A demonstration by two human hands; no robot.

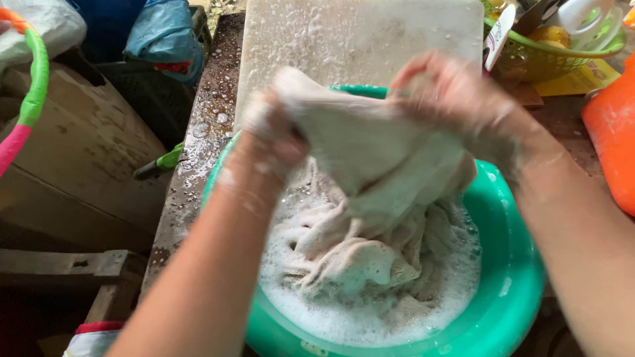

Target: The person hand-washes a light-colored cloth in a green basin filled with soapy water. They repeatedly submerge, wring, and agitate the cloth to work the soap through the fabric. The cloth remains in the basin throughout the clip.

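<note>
We grip the cloth (370, 158) with both hands above the basin (509, 291). Our left hand (274, 129) has its fingers closed over one bunched end; our right hand (450, 92) clenches the other. The cloth's lower part trails into suds (370, 317).

l hand (272, 129) fist shut, soapy | r hand (444, 89) fist shut | both raised, arms bent

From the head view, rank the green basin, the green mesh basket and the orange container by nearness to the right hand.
1. Green basin, directly below the right hand.
2. Green mesh basket, just beyond, toward the upper right.
3. Orange container, far right edge.
</note>
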